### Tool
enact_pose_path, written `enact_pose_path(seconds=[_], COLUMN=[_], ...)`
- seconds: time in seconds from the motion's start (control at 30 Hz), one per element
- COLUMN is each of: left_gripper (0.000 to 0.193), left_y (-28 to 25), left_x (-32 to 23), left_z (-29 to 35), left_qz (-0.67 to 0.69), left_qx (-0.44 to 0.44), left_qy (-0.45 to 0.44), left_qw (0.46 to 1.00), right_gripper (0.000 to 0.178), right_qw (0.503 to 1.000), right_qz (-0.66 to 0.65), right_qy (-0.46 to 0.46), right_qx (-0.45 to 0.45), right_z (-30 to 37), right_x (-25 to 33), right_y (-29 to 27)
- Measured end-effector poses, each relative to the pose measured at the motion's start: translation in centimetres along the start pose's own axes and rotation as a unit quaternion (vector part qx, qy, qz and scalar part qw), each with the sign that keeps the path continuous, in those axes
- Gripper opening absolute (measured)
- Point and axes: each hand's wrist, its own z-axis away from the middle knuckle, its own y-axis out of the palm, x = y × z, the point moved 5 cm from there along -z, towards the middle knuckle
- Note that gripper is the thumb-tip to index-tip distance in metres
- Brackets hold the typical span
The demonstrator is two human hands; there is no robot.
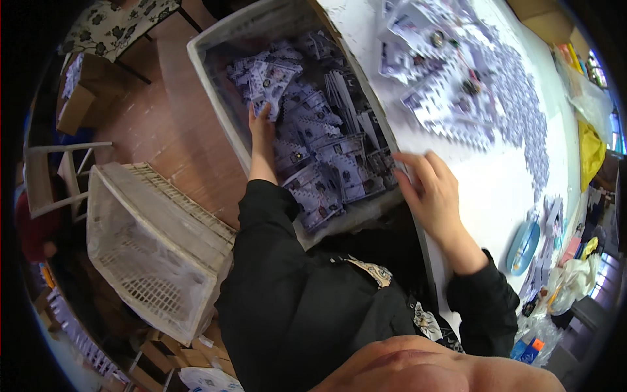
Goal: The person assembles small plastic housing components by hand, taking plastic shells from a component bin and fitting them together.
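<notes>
My left hand (261, 127) reaches into a pale plastic crate (228, 127) and is closed on the lower end of a bundle of printed cards (269, 81) with notched edges. Under and around that bundle, many similar printed cards (313, 117) fill the crate in stacks, some flat and some on edge. At the edge of the white table (473, 202), beside the crate, my right hand (432, 193) has its fingers apart with nothing in them. Beyond it on the table lies a loose heap of notched cards (444, 78).
Small grey-white pieces (519, 111) spread along the table's right side. A blue oval tray (524, 247) stands nearer me. An off-white slatted basket (150, 242) lies on the floor at left, near a wooden stool (68, 170) and a cardboard box (95, 91).
</notes>
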Motion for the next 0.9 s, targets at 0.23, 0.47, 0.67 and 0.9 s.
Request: enact_pose_path(seconds=[0.23,0.47,0.67,0.9], left_gripper=[0.082,0.080,0.073,0.068], left_y=[9.9,8.0,12.6,8.7], left_x=[4.3,9.3,12.3,23.7], left_z=[4.0,2.2,3.8,3.9], left_qz=[0.455,-0.070,0.373,0.334], left_qx=[-0.127,-0.014,-0.130,-0.199], left_qy=[-0.401,-0.057,-0.465,-0.493], left_qw=[0.784,0.996,0.792,0.779], right_gripper=[0.034,0.040,0.042,0.032], right_qw=[0.996,0.993,0.985,0.988], right_qz=[0.088,0.110,0.153,0.127], right_qy=[0.021,-0.018,0.013,-0.014], right_qx=[0.004,0.038,0.082,0.091], right_z=[0.6,0.4,0.5,0.3], right_x=[-1.1,-0.6,-1.4,-0.6], right_y=[-0.2,-0.6,0.2,-0.7])
